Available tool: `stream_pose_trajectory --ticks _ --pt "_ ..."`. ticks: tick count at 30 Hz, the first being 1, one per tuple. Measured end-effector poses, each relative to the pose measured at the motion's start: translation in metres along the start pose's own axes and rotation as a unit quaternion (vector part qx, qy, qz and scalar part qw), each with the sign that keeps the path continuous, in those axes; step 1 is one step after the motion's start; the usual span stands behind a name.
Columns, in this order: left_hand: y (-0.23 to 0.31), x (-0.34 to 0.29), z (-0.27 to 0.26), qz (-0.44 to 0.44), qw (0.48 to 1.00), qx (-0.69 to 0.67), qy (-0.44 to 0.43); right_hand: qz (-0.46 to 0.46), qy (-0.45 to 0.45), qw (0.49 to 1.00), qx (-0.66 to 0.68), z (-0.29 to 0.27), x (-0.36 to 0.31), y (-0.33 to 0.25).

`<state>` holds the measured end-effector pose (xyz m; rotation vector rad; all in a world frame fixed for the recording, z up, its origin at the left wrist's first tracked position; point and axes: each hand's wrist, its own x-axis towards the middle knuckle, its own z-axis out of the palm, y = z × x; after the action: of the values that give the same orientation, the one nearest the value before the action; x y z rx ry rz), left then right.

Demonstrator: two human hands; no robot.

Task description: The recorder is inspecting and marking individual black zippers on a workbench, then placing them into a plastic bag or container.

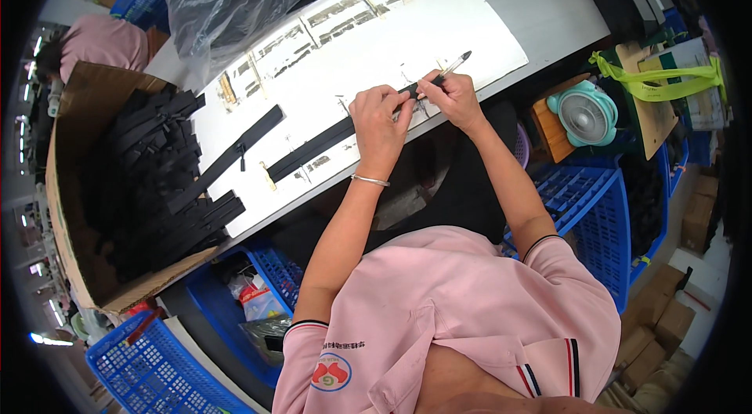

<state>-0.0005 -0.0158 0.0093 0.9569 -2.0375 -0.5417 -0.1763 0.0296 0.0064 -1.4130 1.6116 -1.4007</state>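
Note:
A long black fabric strip [315,149] lies slantwise along the near edge of a white board [450,10]. The fingers of my left hand [379,120] are closed on the strip near its right end. My right hand [456,103] is closed around a pen [457,63], whose dark end points up and to the right. Its fingertips meet the strip's right end, close beside my left fingertips. Exactly how they touch the strip is hidden by the fingers. Another black strip [262,126] lies loose on the board's left part, with a small black scrap beside it.
A cardboard box [66,202] heaped with black strips stands at the left. Behind the board lies a clear plastic bag [227,3]. A small teal fan [583,114] and blue crates [587,198] are at the right. Another person in pink [106,46] sits at far left.

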Motion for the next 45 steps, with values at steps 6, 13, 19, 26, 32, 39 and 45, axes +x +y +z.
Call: stream_pose_trajectory --ticks 6,13,19,26,32,39,45 --pt "0.002 0.001 0.001 -0.017 1.0 0.002 -0.009 -0.048 0.002 0.999 -0.022 0.002 0.001 0.002" --pt "0.001 0.001 0.002 -0.01 1.0 0.001 -0.01 -0.104 0.028 0.992 -0.066 0.006 0.002 0.009" --pt "0.0 0.001 0.0 0.0 1.0 0.002 -0.001 -0.148 0.037 0.982 -0.112 0.009 0.004 0.011" --pt "-0.003 -0.004 -0.008 -0.019 0.999 -0.039 0.012 -0.003 0.005 0.999 0.05 0.002 -0.002 0.008" --pt "-0.073 -0.014 -0.097 -0.058 0.981 0.153 0.104 0.003 0.002 0.991 0.135 -0.001 -0.001 0.01" --pt "-0.142 -0.031 -0.178 -0.175 0.961 0.206 0.062 -0.148 -0.021 0.96 -0.237 0.016 0.009 -0.018" --pt "-0.148 -0.016 -0.179 -0.09 0.965 0.22 0.109 -0.174 0.013 0.919 -0.354 0.037 0.052 -0.005"
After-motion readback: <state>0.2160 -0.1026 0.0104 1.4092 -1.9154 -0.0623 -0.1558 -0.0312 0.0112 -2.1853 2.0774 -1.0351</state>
